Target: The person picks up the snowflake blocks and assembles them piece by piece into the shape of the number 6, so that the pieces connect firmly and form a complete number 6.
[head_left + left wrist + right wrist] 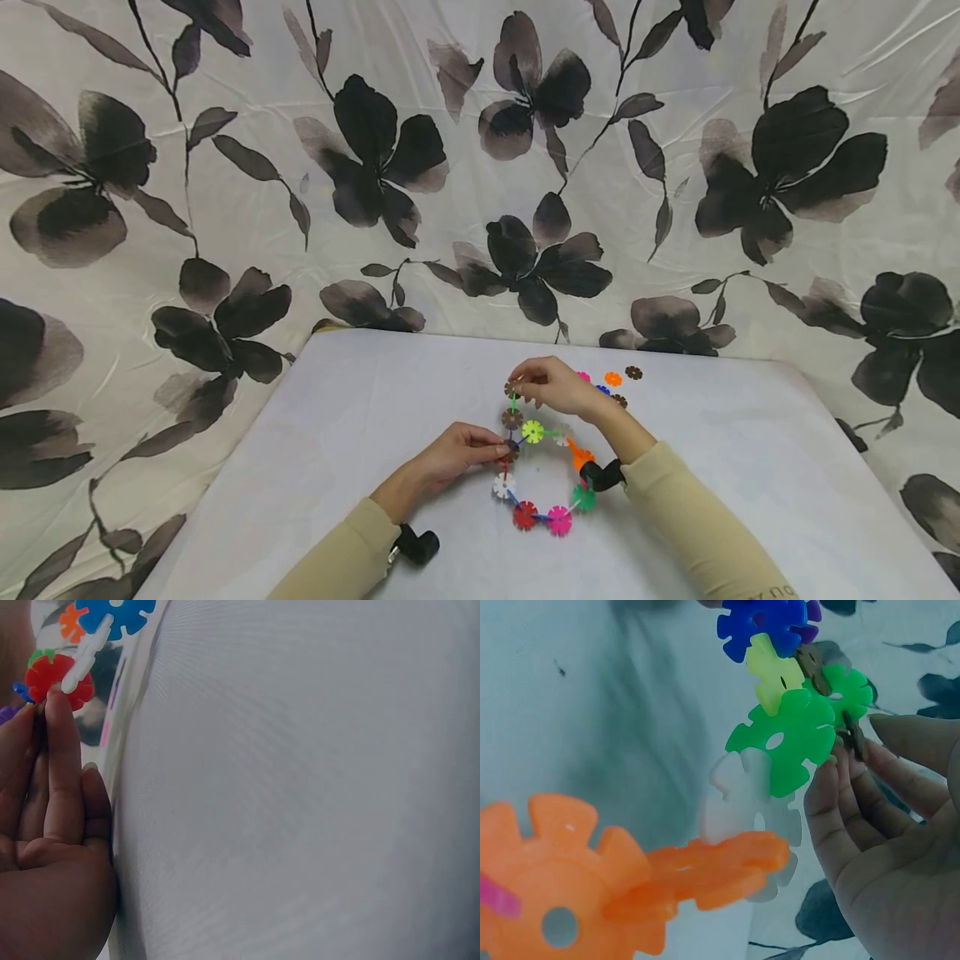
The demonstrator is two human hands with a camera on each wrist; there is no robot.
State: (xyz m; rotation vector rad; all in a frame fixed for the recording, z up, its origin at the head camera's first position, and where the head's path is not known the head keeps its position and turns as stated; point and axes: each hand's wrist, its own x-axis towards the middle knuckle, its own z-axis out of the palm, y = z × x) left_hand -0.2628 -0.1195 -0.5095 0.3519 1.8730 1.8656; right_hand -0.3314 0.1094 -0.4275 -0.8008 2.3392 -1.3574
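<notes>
Notched plastic flower discs in many colours are slotted together into a ring, with a short tail rising from its upper left. My left hand (457,454) pinches the ring where the tail joins, at a dark disc (513,451). At the tail's far end, my right hand (557,385) pinches a brown disc (855,736) fitted to a green disc (840,694). A white disc (504,486), red disc (525,515) and pink disc (559,521) form the near side. An orange disc (562,862) is large in the right wrist view, partly behind the wrist camera in the head view.
Several loose discs, including an orange one (613,379) and a brown one (633,372), lie beyond the right wrist, some partly hidden by it. The white table (360,392) ends at a floral curtain (465,167). Black cameras sit on both wrists.
</notes>
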